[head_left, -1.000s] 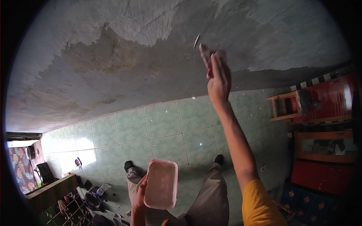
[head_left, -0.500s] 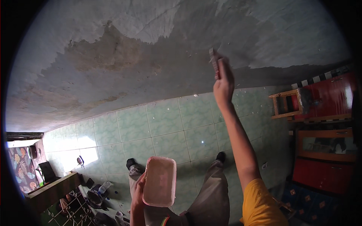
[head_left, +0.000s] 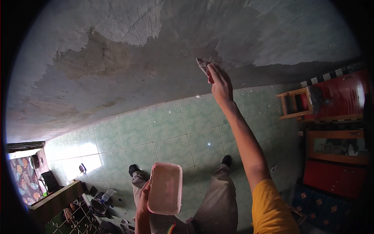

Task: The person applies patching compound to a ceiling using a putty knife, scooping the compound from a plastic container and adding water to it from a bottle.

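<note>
My right hand [head_left: 221,86] is closed round a flat, plaster-smeared scraper [head_left: 203,69] with some red at its grip. The arm is stretched out, and the scraper is at the rough grey wall [head_left: 171,74], above the foot of it. From here I cannot tell whether its edge touches the surface. My left hand [head_left: 145,193] grips the left side of a pinkish rectangular tub [head_left: 166,187] in front of my legs. The tub is tilted so its inside shows, with a pale coating on the walls and bottom. The wall has darker, damp-looking patches beside paler ones.
Green floor tiles [head_left: 167,123] with small crumbs run along the wall. A wooden stool [head_left: 295,103] lies on the right by red cabinets [head_left: 329,175]. At lower left are a wooden-topped metal railing [head_left: 56,199], a dark bucket [head_left: 98,206] and a clear plastic bottle [head_left: 108,194].
My right hand has moved left along the wall with the scraper, which is now tilted further to the left. The tub stays in my left hand, almost unmoved. The view has shifted slightly.
</note>
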A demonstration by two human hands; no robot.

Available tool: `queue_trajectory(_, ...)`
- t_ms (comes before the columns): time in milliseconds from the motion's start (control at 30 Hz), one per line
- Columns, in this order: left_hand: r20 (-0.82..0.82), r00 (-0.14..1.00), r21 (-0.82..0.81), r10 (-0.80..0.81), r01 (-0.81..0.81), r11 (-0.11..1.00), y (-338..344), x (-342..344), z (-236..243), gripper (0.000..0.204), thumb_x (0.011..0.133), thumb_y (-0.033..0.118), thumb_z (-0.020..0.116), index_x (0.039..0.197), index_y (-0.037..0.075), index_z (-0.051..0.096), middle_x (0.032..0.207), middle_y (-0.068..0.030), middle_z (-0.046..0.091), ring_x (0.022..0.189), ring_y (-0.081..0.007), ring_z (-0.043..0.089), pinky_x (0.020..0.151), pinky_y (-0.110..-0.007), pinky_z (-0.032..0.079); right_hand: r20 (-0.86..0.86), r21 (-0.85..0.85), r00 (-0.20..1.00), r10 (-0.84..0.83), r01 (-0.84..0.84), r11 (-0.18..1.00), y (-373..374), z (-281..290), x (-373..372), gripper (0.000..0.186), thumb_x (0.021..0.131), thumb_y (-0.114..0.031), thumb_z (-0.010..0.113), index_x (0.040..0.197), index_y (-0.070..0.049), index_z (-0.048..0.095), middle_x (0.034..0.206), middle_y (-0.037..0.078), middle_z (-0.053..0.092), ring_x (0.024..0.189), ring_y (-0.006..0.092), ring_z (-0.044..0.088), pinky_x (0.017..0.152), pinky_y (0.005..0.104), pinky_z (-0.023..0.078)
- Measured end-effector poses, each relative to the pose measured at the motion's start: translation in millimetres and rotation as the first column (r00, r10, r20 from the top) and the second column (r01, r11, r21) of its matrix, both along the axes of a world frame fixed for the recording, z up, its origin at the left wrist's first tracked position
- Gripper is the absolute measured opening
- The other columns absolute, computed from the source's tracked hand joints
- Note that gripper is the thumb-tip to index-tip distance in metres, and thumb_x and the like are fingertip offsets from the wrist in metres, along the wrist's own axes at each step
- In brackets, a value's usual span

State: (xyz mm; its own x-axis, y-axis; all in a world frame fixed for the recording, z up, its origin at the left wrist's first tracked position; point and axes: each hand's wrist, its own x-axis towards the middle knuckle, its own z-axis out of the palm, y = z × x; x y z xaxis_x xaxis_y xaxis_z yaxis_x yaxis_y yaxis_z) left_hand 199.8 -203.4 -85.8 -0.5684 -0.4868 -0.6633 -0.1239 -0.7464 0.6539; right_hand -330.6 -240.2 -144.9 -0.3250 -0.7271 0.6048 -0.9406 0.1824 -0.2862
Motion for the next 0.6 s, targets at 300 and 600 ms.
queue_trajectory(300,-0.083,0.997,0.027,0.002,0.0,1.0,-6.7,5.7,-9.3,0.066,0.102,0.051,0.05,0.143,-0.001,0.053,0.13,-0.0141,0.065,0.113,-0.0236,0.066,0.096,-0.038,0.055,-0.143,-0.045,0.937,-0.32,0.316,0.948,-44.7,-5.9,3.8,0.076,0.089,0.002,0.06,0.159,-0.017,0.039,0.167,0.015,0.031,0.151,0.0416,0.032,0.115,0.0607,0.035)
queue_trajectory(600,-0.017,0.998,0.007,0.06,-0.06,0.998,-4.2,36.3,-20.8,0.066,0.102,0.051,0.053,0.142,-0.002,0.054,0.13,-0.0142,0.065,0.112,-0.024,0.067,0.095,-0.039,0.055,0.055,-0.118,0.99,-0.132,0.138,0.983,-9.9,17.9,33.8,0.063,0.082,0.012,0.059,0.143,-0.006,0.058,0.144,0.015,0.059,0.128,0.0397,0.057,0.104,0.0475,0.045)
